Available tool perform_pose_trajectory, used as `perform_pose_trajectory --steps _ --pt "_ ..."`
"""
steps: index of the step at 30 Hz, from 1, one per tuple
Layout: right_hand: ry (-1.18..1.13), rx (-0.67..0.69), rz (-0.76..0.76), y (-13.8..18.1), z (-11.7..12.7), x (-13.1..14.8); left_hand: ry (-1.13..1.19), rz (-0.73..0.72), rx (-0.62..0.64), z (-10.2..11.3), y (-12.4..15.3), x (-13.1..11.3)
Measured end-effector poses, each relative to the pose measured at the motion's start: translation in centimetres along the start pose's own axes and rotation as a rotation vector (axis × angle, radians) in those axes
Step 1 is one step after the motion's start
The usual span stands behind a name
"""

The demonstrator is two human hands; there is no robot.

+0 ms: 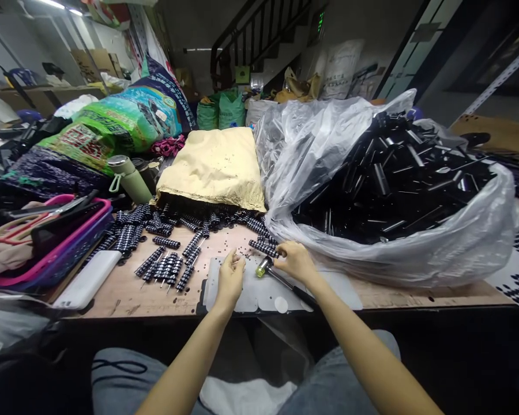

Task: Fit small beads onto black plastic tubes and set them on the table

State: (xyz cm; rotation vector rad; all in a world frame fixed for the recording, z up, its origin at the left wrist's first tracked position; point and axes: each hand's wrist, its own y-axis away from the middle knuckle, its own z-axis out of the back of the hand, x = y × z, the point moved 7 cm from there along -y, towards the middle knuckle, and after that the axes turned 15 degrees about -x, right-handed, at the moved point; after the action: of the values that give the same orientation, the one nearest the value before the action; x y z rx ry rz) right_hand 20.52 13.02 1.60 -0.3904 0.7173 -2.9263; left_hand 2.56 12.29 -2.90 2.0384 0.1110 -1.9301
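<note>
My left hand (pixel 231 278) is over the grey mat (pixel 251 300), thumb and fingers pinched together; what they hold, if anything, is too small to make out. To its right, my right hand (pixel 297 262) has its fingers curled at the near end of a black ridged roller with white flecks (pixel 263 248). Below that hand lies a hammer with a yellow-green clear head (pixel 262 268) and a black handle. Several similar rollers (pixel 166 268) with thin pale pins sticking out lie in a row to the left. Tiny dark rings are scattered on the wooden table (pixel 155 302).
A big clear plastic bag (pixel 398 262) of black plastic pieces (pixel 383 178) fills the right side. A cream sack (pixel 218 164) stands behind the rollers. Leftward are a green flask (pixel 132 180), a white box-like object (pixel 89 279) and a pink basket (pixel 106 208) holding scissors.
</note>
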Motion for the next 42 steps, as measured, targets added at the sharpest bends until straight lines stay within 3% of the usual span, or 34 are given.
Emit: perform_pose_trajectory --steps 5,8,11,12,14,15,18,20,24,28,30,33,35,37,39,42 --pt "-0.092 -0.050 -0.014 1.5 -0.9 4.1 0.062 -0.091 -0.008 -2.6 -1.0 -0.5" --pt "-0.110 -0.084 -0.032 1.4 -0.1 3.7 -0.123 -0.232 -0.084 -2.3 -1.4 -0.8" --pt "-0.042 -0.167 -0.145 -0.3 2.8 -0.8 -0.433 -0.487 -0.119 -1.6 -1.8 -1.9" --pt "0.068 -0.201 -0.265 -1.1 4.0 -3.5 -0.548 -0.591 -0.096 -1.8 -2.0 -2.3" --pt "0.318 -0.142 -0.547 -2.1 5.6 -8.9 -0.750 -0.763 0.022 -2.8 -2.3 -2.6" --pt "0.354 -0.113 -0.610 -2.7 6.0 -10.8 -0.822 -0.816 0.108 -3.5 -2.6 -2.4" --pt "0.383 -0.042 -0.703 -4.2 6.2 -14.2 -0.914 -0.859 0.304 -5.3 -3.4 -1.7" --pt "0.379 -0.032 -0.716 -4.6 6.2 -14.8 -0.906 -0.863 0.348 -5.9 -3.7 -1.7" --pt "0.352 -0.143 -0.638 -3.8 7.4 -12.7 -0.832 -0.893 0.396 -4.5 -2.8 -3.2" --pt "0.088 -0.439 -0.174 -1.5 8.2 -5.2 -0.700 -0.944 0.416 -0.5 -1.0 -5.8" --pt "-0.055 -0.449 0.056 0.5 7.0 -1.0 -0.726 -0.960 0.358 1.1 -0.6 -6.1" --pt "-0.128 -0.427 0.206 3.4 4.7 2.9 -0.763 -0.973 0.274 1.7 0.1 -5.2" --pt "-0.163 -0.455 0.261 4.9 3.7 4.4 -0.704 -0.959 0.230 1.4 1.0 -4.4" --pt "-0.220 -0.507 0.334 6.2 3.3 5.5 -0.598 -0.841 0.168 1.2 1.8 -3.9" --pt "-0.285 -0.543 0.409 7.2 3.3 6.3 -0.455 -0.551 0.184 1.1 2.5 -2.9" --pt "-0.375 -0.547 0.460 8.2 3.7 7.4 -0.179 0.008 0.401 0.3 4.3 -0.6"
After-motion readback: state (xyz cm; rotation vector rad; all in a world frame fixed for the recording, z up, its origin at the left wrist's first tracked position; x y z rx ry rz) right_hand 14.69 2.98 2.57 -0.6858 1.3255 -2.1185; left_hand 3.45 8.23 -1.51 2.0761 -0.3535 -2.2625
